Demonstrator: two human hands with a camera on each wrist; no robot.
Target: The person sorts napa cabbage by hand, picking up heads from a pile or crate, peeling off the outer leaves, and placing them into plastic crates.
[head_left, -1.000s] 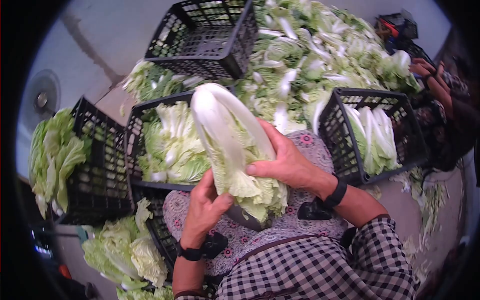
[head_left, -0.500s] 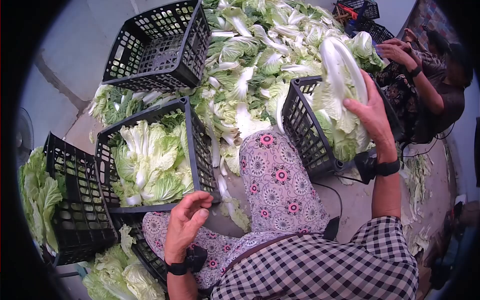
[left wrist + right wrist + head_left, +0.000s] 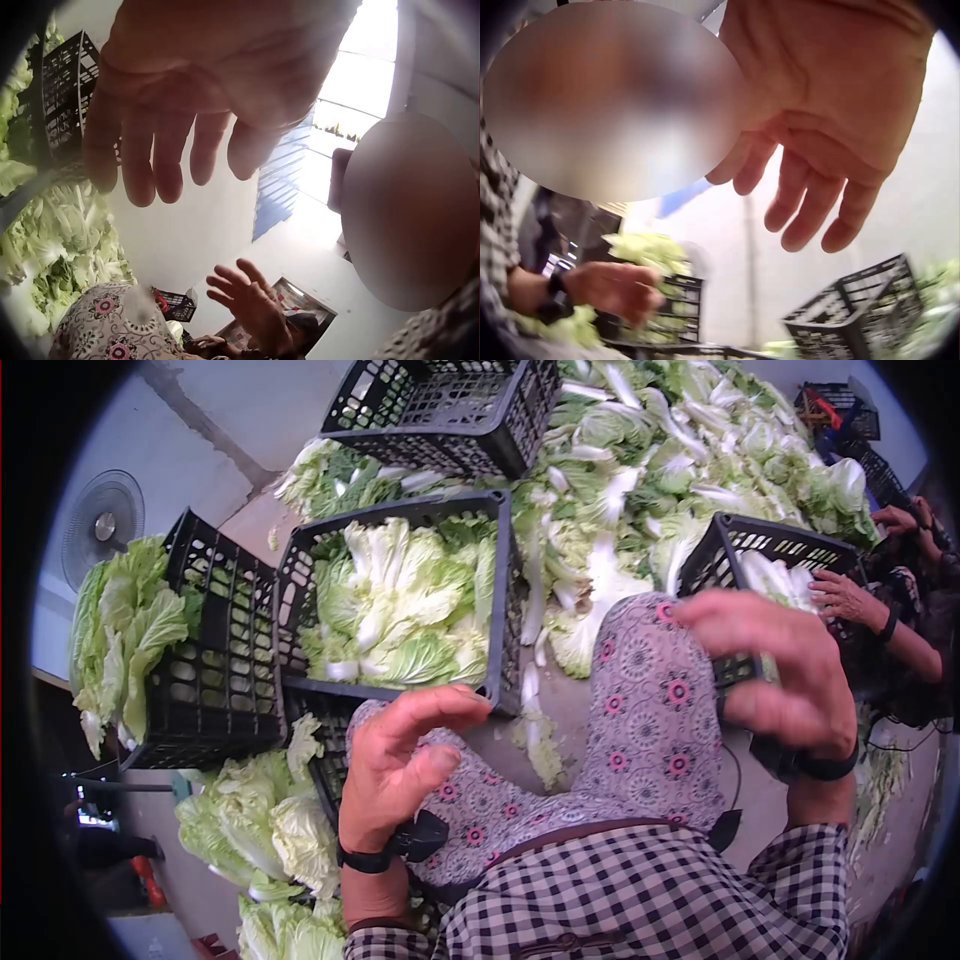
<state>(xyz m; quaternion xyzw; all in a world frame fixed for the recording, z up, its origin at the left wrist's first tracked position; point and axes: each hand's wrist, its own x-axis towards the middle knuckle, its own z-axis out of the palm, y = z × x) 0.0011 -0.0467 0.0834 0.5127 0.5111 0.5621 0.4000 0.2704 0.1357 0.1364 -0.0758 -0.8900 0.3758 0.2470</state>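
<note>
My left hand (image 3: 400, 755) hovers over my lap with fingers loosely bent and nothing in them; the left wrist view shows its fingers (image 3: 166, 157) hanging apart. Blurred by motion, my right hand (image 3: 780, 670) is above my right knee, and its relaxed fingers (image 3: 810, 210) hold nothing in the right wrist view. Past that hand is a black crate (image 3: 700, 560) with pale napa cabbages (image 3: 775, 580) in it, partly hidden by the hand. In front of my left hand stands another crate (image 3: 500, 600), filled with napa cabbages (image 3: 400, 600).
A large heap of napa cabbages (image 3: 640, 470) spreads beyond the crates, with a black crate (image 3: 440, 435) on it. At the left are an upright crate (image 3: 225, 650), more cabbages (image 3: 245, 820) and a fan (image 3: 103, 525). Another person's hand (image 3: 850, 600) reaches toward the right crate.
My right hand carried a napa cabbage from my lap to the right crate, let it go and has come back toward me. My left hand released the cabbage earlier and stays over my lap.
</note>
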